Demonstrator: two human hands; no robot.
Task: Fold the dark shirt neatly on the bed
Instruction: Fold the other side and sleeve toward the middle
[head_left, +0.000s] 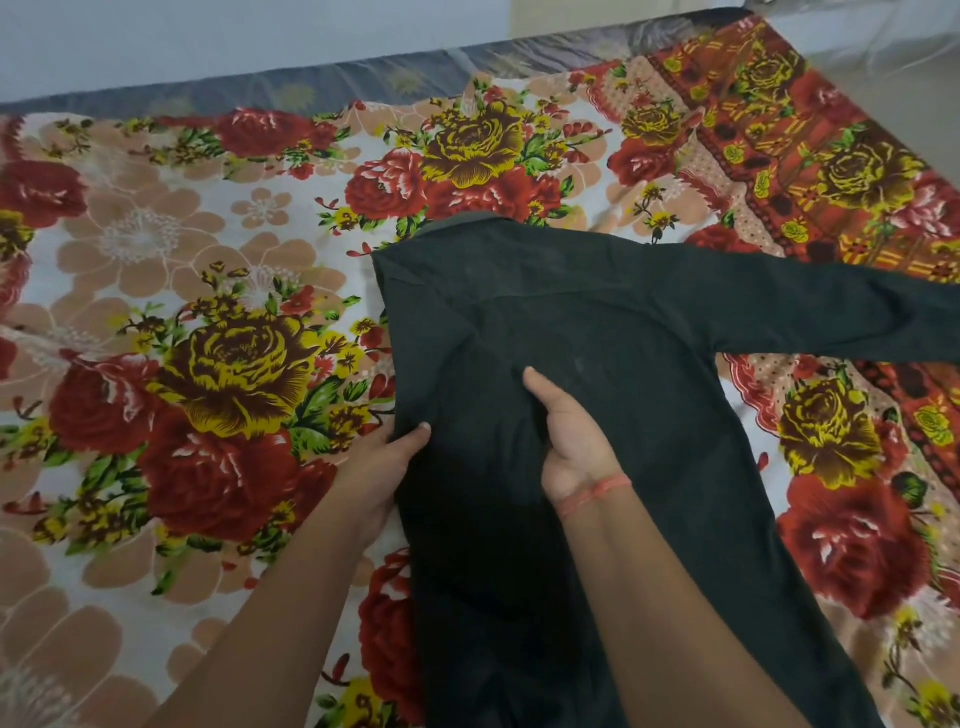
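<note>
A dark shirt (597, 322) is spread back-side up on the bed (171, 291), which is covered by a floral sheet of red and yellow roses. The shirt occupies the centre and lower middle of the frame, its collar (467, 221) pointing toward the upper centre. One sleeve (831, 312) is stretched out flat toward the right edge of the frame. The shirt's left side appears already turned in, giving a straight vertical edge.

The left hand (387, 467) is seen at that straight edge, left of centre; its thumb lies on top of the cloth and its fingers are tucked beneath, so the edge is pinched. The right hand (569, 441) is placed on the middle of the shirt, fingers closed on a bunched ridge of fabric with the thumb pointing up-frame. A red thread (597, 493) is worn round the right wrist.
</note>
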